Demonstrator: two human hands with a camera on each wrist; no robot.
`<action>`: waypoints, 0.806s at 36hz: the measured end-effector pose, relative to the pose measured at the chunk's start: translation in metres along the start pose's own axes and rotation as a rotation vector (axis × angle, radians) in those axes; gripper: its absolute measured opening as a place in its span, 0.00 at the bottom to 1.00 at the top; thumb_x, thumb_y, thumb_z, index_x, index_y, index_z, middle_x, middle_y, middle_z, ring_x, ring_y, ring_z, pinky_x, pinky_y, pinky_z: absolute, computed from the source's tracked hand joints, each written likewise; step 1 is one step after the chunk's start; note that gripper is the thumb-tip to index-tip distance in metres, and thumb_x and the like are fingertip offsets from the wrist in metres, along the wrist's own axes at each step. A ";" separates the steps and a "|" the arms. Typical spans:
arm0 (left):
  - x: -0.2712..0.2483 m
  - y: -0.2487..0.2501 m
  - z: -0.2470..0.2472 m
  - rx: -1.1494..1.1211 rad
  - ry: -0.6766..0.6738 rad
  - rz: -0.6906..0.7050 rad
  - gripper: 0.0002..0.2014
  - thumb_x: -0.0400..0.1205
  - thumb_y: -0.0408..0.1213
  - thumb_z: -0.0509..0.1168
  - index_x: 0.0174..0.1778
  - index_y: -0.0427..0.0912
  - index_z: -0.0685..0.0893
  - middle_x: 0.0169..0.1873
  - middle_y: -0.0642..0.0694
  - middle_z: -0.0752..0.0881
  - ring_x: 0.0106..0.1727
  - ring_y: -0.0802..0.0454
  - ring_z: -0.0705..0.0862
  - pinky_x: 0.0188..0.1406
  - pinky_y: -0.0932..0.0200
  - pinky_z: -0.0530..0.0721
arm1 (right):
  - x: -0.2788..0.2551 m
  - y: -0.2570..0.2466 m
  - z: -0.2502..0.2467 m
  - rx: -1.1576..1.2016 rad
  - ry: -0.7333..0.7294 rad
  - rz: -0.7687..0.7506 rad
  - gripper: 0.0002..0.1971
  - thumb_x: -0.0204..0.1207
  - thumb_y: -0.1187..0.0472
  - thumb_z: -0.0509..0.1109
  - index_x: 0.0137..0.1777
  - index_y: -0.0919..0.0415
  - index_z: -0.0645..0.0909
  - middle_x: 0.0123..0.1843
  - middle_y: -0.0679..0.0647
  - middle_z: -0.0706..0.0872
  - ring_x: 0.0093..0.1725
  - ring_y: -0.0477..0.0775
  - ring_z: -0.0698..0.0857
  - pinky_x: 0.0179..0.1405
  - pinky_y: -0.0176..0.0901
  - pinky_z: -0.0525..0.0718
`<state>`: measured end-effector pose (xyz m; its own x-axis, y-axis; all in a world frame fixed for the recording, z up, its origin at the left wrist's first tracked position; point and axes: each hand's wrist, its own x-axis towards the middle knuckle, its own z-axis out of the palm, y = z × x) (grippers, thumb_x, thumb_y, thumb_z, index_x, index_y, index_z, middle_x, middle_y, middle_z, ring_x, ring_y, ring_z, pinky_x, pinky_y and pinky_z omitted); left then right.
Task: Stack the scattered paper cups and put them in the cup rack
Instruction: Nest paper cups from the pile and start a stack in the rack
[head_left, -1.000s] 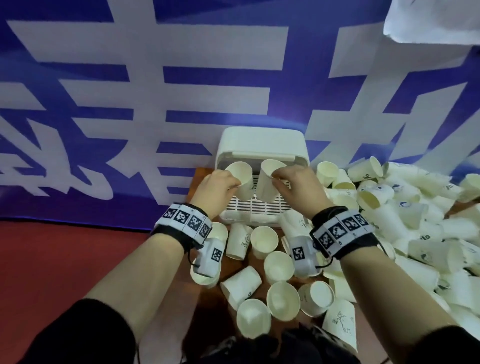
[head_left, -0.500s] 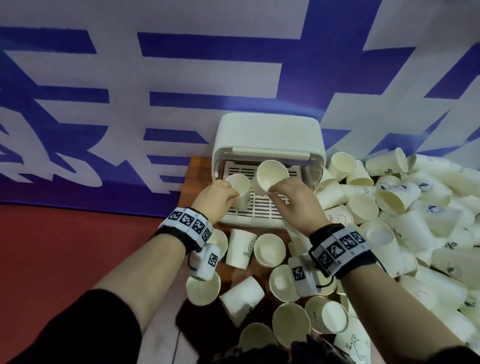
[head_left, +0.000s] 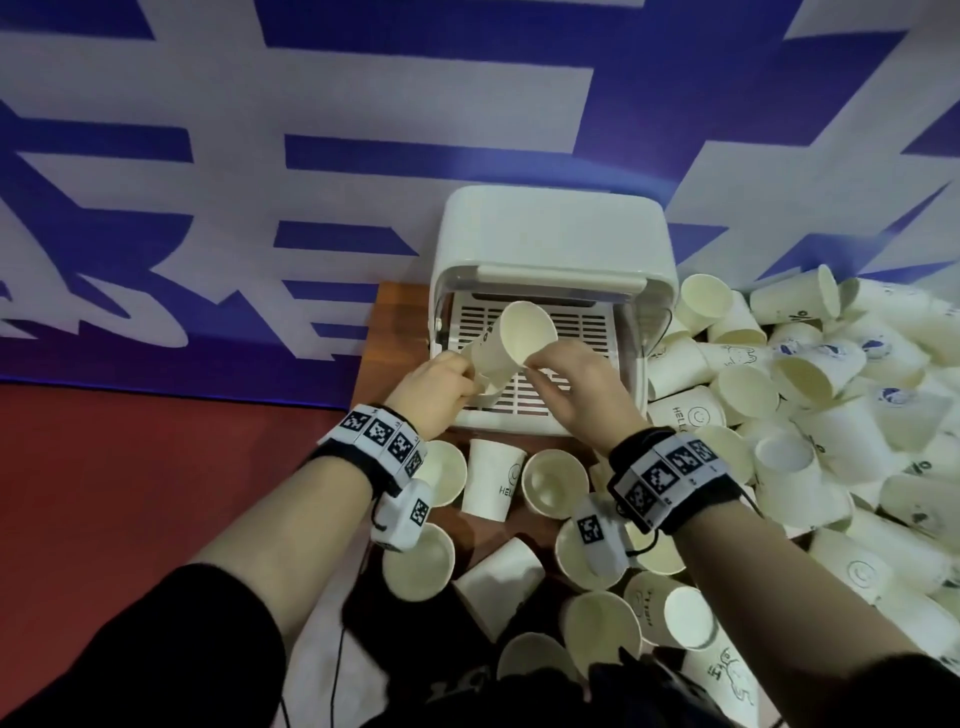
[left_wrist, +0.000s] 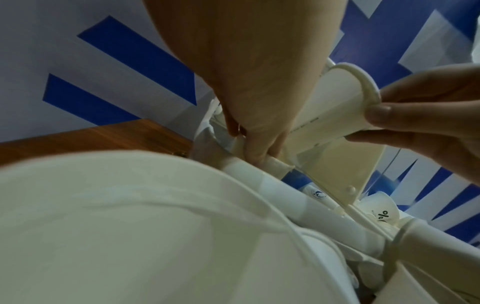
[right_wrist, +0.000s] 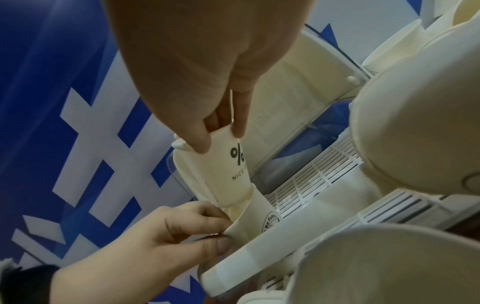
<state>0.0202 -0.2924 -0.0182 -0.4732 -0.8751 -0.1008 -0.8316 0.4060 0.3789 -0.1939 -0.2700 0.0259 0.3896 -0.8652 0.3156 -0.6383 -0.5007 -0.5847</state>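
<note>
nearest the person, in front of the cup rack (head_left: 556, 244), loose paper cups (head_left: 550, 483) lie scattered on the wooden table (head_left: 397, 312), some mouth-up, some on their sides; one standing upside down just before the rack's front edge carries a smiley print. to the right of the rack a much larger heap of cups (head_left: 810, 405) is piled against its side wall, reaching back to the blue and white banner (head_left: 260, 156).

above the front part of the rack's slatted floor, both hands meet. the left hand (head_left: 434, 387) pinches the rim of the lower cup (right_wrist: 255, 216), thumb and fingers closed on its edge; this cup has a round printed badge on its side. the right hand (head_left: 576, 387) pinches the rim of the upper cup (head_left: 511, 340), which bears a "%" mark and the word "nice". the upper cup's base sits partway inside the lower cup's mouth, the two tilted, the open mouth of the upper one turned up and to the right, away from the left hand.

behind the hands the rack stands open, its white lid raised over the slatted floor, its back against the banner.
</note>
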 end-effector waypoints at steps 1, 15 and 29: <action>-0.001 -0.001 0.000 -0.009 0.013 0.007 0.12 0.83 0.39 0.64 0.58 0.43 0.89 0.56 0.42 0.81 0.62 0.40 0.77 0.62 0.50 0.75 | 0.002 0.000 0.001 -0.011 -0.018 0.013 0.06 0.76 0.64 0.70 0.47 0.67 0.86 0.43 0.58 0.88 0.45 0.60 0.85 0.49 0.36 0.75; -0.020 -0.009 -0.014 -0.085 0.301 0.042 0.10 0.82 0.41 0.66 0.52 0.42 0.89 0.52 0.48 0.88 0.59 0.48 0.81 0.66 0.48 0.73 | 0.014 -0.005 0.008 -0.079 -0.126 0.035 0.07 0.78 0.66 0.68 0.50 0.70 0.86 0.46 0.65 0.88 0.49 0.66 0.85 0.51 0.53 0.80; -0.002 0.007 -0.018 -0.676 0.333 -0.392 0.10 0.84 0.45 0.63 0.56 0.45 0.84 0.44 0.51 0.86 0.49 0.51 0.85 0.56 0.50 0.84 | 0.028 0.007 0.030 -0.155 -0.374 0.011 0.12 0.83 0.64 0.63 0.55 0.69 0.86 0.65 0.67 0.82 0.69 0.65 0.77 0.70 0.47 0.67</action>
<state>0.0209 -0.2923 0.0009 0.0113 -0.9945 -0.1038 -0.5151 -0.0948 0.8519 -0.1674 -0.2968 0.0078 0.5789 -0.8154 -0.0001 -0.7249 -0.5146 -0.4580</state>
